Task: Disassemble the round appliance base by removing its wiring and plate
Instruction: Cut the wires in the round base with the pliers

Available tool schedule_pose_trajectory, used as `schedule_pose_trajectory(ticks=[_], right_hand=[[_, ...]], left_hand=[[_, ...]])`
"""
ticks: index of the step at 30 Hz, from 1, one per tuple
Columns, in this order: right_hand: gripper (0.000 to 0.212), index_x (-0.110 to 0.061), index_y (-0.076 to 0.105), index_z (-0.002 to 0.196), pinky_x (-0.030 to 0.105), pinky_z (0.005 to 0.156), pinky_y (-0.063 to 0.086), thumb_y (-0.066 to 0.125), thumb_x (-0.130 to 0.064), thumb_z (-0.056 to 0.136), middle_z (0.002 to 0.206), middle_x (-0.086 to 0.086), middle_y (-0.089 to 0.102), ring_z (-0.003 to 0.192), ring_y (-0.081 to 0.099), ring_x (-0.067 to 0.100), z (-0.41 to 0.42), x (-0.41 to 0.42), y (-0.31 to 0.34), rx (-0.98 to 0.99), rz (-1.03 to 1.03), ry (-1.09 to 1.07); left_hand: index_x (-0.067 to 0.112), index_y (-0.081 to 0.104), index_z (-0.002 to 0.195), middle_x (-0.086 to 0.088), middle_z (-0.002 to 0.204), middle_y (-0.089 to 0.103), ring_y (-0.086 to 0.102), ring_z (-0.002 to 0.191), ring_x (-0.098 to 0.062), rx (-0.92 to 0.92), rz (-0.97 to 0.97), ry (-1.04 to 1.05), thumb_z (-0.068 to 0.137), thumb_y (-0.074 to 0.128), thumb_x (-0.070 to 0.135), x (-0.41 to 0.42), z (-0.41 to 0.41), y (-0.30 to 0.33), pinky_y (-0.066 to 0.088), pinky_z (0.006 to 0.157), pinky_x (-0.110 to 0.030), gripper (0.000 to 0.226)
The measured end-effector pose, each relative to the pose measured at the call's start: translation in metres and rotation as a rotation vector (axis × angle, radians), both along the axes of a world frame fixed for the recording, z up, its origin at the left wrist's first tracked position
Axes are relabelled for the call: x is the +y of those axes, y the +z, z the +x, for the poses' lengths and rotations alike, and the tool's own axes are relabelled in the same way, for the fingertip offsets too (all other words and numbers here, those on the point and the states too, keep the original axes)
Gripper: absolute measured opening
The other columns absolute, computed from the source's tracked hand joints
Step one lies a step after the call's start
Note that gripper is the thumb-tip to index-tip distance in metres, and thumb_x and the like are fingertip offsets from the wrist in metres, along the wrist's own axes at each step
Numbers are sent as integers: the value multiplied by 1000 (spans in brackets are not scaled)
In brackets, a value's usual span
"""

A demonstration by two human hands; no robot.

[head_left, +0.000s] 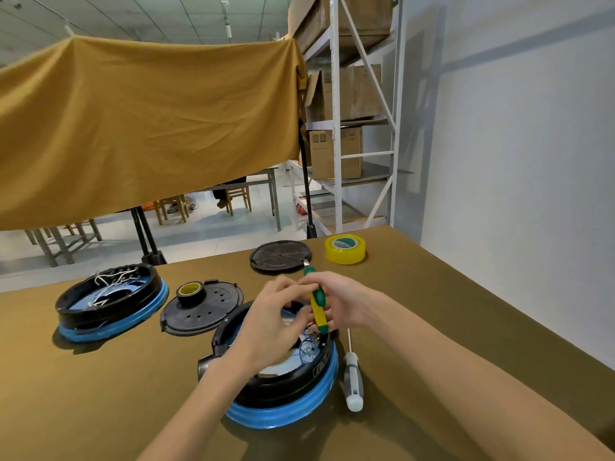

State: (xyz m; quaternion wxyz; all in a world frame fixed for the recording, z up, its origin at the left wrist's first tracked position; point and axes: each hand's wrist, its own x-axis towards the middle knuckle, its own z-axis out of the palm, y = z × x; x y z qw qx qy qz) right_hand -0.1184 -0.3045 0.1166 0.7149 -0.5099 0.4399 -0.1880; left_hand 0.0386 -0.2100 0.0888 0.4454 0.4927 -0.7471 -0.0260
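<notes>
The round black plastic appliance base with a blue rubber ring (283, 399) stands on the olive-covered bench (100, 394), open side up, and I take it as the landmark. Over its far rim the right hand (342, 302) curls its fingers round a tool with green and yellow handles (316, 302), probably pliers; the tool's working end is hidden behind the fingers, just above the thin blue wires (306, 351) that lie inside the base near its right wall. The left hand (271, 322) hangs over the middle of the base with bent fingers near the tool; whether its grip has hold of a wire or of nothing I cannot tell. Just right of the base lies a screwdriver with a clear plastic handle (352, 382). I judge the base light but stiff, so it may slide or turn on the cloth when a wire is pulled; one hand should press on the black rim. The wires look soft and thin, and their metal ends may break if they are pulled hard, so it is better to hold them close to the terminal. The pale plate (289, 362) inside seems thin and flat, best lifted by its edge. Left of the base rest a perforated black disc carrying a small tape roll (203, 306) and a second similar base (111, 302); beyond it, a ribbed black disc (281, 256) and a yellow tape roll (345, 249).
</notes>
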Motion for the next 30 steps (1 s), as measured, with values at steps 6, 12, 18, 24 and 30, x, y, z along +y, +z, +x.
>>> schedule_pose_trajectory(ticks=[6, 12, 18, 24, 30], right_hand=[[35, -7, 53, 108, 29, 61, 48, 61, -31, 85, 87, 10, 54, 67, 53, 20, -4, -1, -6, 89, -164, -138], [27, -19, 47, 89, 32, 63, 37, 62, -41, 81, 88, 0, 54, 74, 51, 15, 4, 6, -24, 638, -551, 56], [45, -14, 55, 97, 35, 62, 47, 78, -42, 71, 94, 5, 62, 81, 63, 23, 26, 3, -40, 761, -807, 119], [66, -17, 60, 128, 38, 79, 57, 83, -40, 70, 109, 0, 64, 94, 64, 24, 49, -9, -32, 712, -966, 96], [69, -22, 53, 133, 34, 72, 45, 72, -54, 75, 118, 2, 57, 101, 58, 24, 41, 6, -42, 801, -1161, -32]], left_hand=[[27, 47, 150, 3, 147, 48, 47, 134, -19, -283, 306, 390, 103, 56, 38, -15, 57, -7, 40, 110, -40, 49], [25, 24, 162, -6, 157, 39, 47, 135, -30, -526, 499, 505, 110, 39, 39, -24, 72, -28, 45, 103, -41, 55], [25, 48, 143, -4, 122, 62, 63, 108, -28, -560, 534, 616, 109, 40, 39, 1, 88, -29, 55, 84, -39, 37], [18, 49, 125, -5, 107, 65, 65, 94, -30, -455, 578, 814, 106, 42, 39, 28, 89, -29, 44, 67, -33, 28], [13, 52, 94, -4, 87, 68, 66, 76, -24, -327, 749, 800, 99, 42, 62, 34, 76, -25, 52, 64, -33, 50]])
